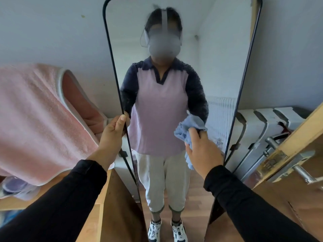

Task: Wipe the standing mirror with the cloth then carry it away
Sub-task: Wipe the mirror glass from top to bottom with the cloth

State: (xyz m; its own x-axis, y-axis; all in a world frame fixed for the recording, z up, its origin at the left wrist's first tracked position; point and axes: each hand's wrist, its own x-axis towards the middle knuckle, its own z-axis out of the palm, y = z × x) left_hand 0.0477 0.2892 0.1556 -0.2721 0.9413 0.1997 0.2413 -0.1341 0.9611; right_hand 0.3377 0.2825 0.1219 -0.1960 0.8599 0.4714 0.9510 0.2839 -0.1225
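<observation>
Left hand (111,131) grips the mirror (218,49) frame; right hand (203,151) presses the bunched cloth (185,126) against the glass.

Soft, even daylight fills the room, moderately bright, with no hard shadows and no strong glare on the mirror (174,102) glass. Strong wide-angle distortion bows the mirror's dark frame and the door (288,154) at the right edge. The pink towel (35,110) at the left looks soft and slightly smeared; the centre stays fairly sharp.

A home bedroom: a pink blanket (35,116) on wooden furniture, a white radiator (265,123), a wooden door (288,163).
</observation>
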